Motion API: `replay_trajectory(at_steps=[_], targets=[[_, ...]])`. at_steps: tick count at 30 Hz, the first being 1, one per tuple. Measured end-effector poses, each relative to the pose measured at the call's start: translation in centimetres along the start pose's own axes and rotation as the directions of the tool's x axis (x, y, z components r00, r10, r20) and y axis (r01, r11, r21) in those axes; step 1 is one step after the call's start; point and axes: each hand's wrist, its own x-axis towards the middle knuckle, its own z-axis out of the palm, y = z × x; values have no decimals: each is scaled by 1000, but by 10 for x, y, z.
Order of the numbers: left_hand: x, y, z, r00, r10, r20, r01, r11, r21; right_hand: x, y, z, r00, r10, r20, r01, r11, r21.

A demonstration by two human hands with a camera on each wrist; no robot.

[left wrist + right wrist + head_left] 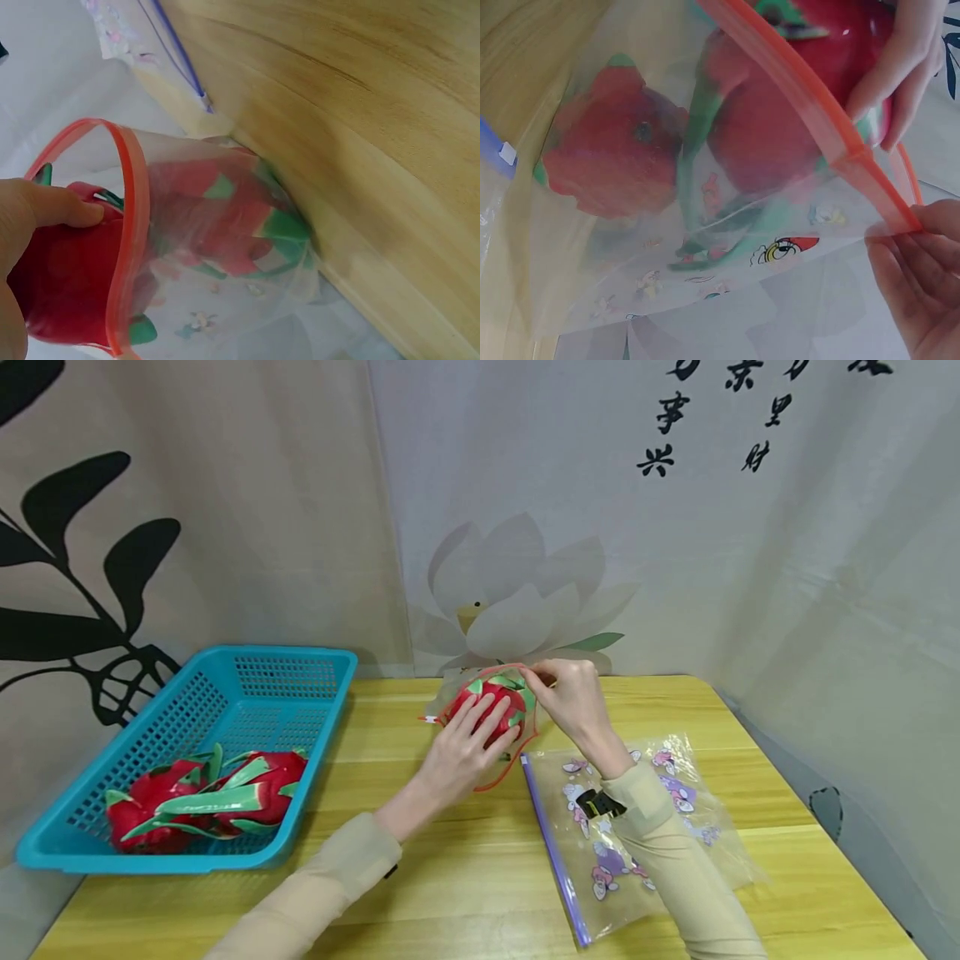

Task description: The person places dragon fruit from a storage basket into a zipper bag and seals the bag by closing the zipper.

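**Dragon fruit point(71, 274) at the mouth of a clear bag point(651, 255)**

The left hand point(474, 739), fingers spread, grips the fruit, partly inside; the right hand point(567, 700) pinches the bag's red rim point(817, 109). A second fruit point(619, 154) rests deeper. On the table point(442, 885), a blue basket point(273, 718) with more dragon fruits point(168, 785) stands left, a purple-zipped bag point(588, 860) right.

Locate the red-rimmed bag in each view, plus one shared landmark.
Head: red-rimmed bag below centre, rim pinched by right hand.
Left wrist: red-rimmed bag lower left, mouth leftward.
Right wrist: red-rimmed bag across most of frame, mouth right.
Landmark: purple zip, in all three.
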Motion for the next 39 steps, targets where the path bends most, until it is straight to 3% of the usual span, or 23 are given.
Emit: replay_trajectory(at_steps=[6, 15, 22, 31, 39], targets=[[2, 0, 9, 1000, -12, -19, 12, 999, 33, 1, -1, 0, 1000, 1, 2, -1, 1000, 4], [6, 5, 17, 994, 58, -89, -46, 991, 122, 2, -2, -1, 1000, -2, -29, 3, 999, 35], [8, 2, 18, 998, 13, -62, -7, 995, 97, 1, -1, -1, 1000, 13, -21, -12, 999, 47], [8, -7, 23, 993, -71, -98, 75, 996, 41, -14, 0, -1, 998, 60, 31, -63, 994, 94], [6, -11, 23, 994, -98, -48, 99, 995, 11, -27, 3, 1, 990, 110, 92, -103, 992, -75]])
